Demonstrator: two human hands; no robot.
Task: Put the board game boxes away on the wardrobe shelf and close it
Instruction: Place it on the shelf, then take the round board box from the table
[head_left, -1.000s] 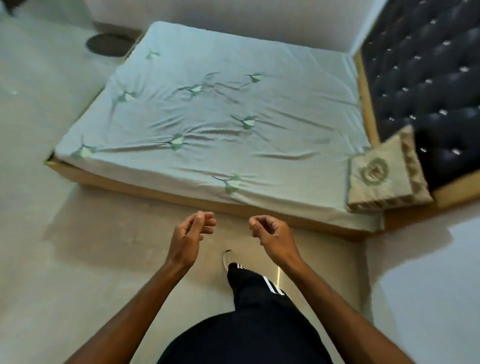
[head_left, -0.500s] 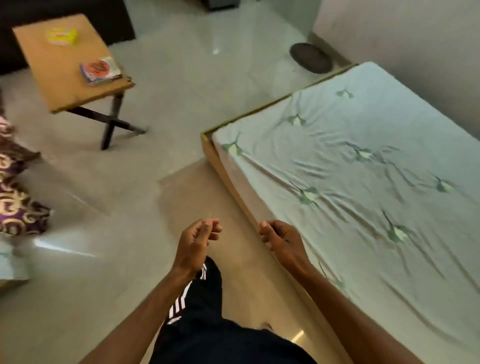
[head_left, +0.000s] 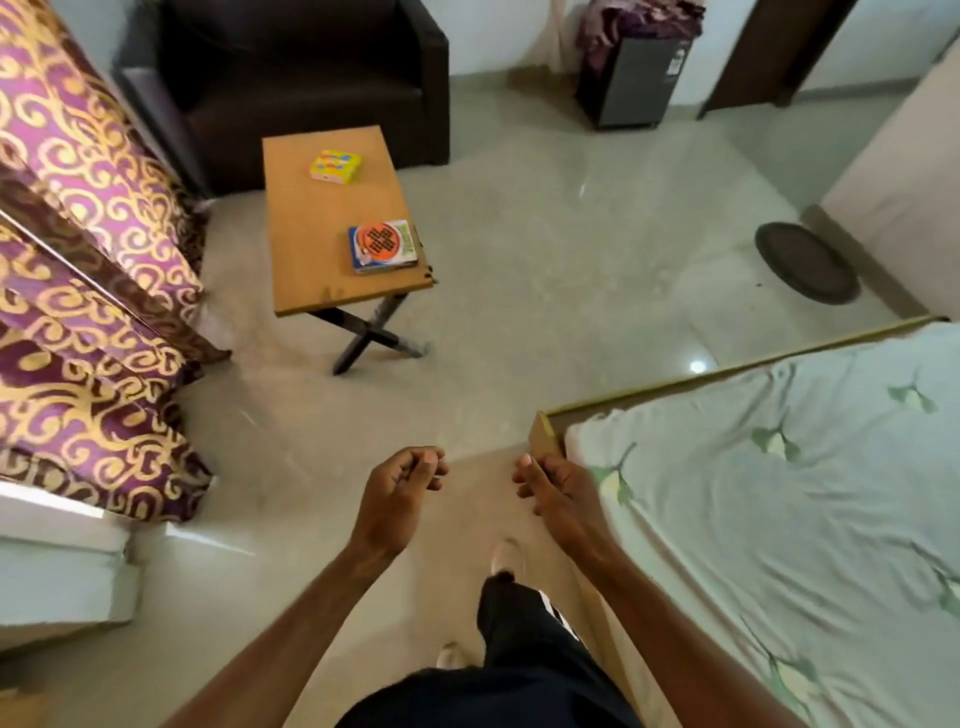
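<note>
So the wooden folding table (head_left: 311, 234) is upper middle of the frame. The small yellow game box (head_left: 336, 166) sits toward its far end, and the flat orange-and-blue game box (head_left: 383, 247) is at the near right edge, well apart. The left hand (head_left: 400, 493) and right hand (head_left: 558, 493) are at low centre, fingers loosely curled, holding nothing. The bed (head_left: 779, 493) is lower right.

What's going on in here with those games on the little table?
A person is facing the wooden table, where two board game boxes lie apart: a yellow box farther back and an orange-and-blue box near the front corner. The left hand and right hand are loosely curled and hold nothing. Neither box is picked up yet.
</note>
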